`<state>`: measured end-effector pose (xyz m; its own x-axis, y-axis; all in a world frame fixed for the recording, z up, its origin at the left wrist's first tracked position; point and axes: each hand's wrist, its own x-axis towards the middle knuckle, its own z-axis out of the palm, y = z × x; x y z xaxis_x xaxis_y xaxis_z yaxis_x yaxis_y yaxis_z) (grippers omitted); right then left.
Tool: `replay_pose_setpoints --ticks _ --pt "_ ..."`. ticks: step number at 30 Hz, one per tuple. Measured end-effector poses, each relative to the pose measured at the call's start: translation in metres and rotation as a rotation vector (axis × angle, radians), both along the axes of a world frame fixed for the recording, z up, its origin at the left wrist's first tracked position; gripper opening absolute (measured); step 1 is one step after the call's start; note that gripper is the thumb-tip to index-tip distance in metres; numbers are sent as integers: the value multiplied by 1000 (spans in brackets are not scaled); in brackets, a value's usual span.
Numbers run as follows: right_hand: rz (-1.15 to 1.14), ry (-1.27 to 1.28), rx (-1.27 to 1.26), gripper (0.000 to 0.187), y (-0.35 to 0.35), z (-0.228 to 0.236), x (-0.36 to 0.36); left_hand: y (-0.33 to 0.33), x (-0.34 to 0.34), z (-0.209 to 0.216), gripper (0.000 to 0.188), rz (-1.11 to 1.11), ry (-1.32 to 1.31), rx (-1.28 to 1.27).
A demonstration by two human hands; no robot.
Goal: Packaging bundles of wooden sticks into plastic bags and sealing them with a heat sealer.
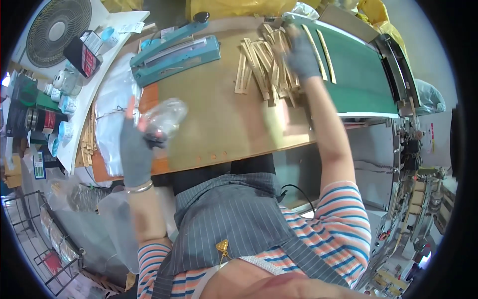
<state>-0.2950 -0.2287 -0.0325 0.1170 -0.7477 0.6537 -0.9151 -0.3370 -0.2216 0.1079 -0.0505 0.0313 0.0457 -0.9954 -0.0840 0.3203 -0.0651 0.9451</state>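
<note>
My left hand [136,147], in a grey glove with bare fingertips, is over the left end of the table. Its curled fingers hold a crumpled clear plastic bag [172,115], and the index finger points up. Beneath the hand lies a stack of clear plastic bags [110,134]. My right hand [302,59], gloved too, reaches to the far right edge of the table, its fingers smeared by motion. It is at a loose pile of narrow, flat tan strips [256,65]. Two more strips [326,56] lie on the green conveyor belt [356,74] to its right.
A blue long-armed bag sealer [177,60] stands at the back left of the table [209,119]. The white side shelf [82,124] at far left carries a fan [59,32], bottles and a dark flask [45,121]. Yellow bags [239,7] lie beyond the table.
</note>
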Motion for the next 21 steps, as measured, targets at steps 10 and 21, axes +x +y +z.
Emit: replay_pose_setpoints --ticks 10,21 --pt "-333 111 532 103 -36 -48 15 -141 -122 -141 68 -85 -946 -192" --pt "-590 -639 903 92 -45 -59 5 -186 -187 -141 85 -110 -751 -71"
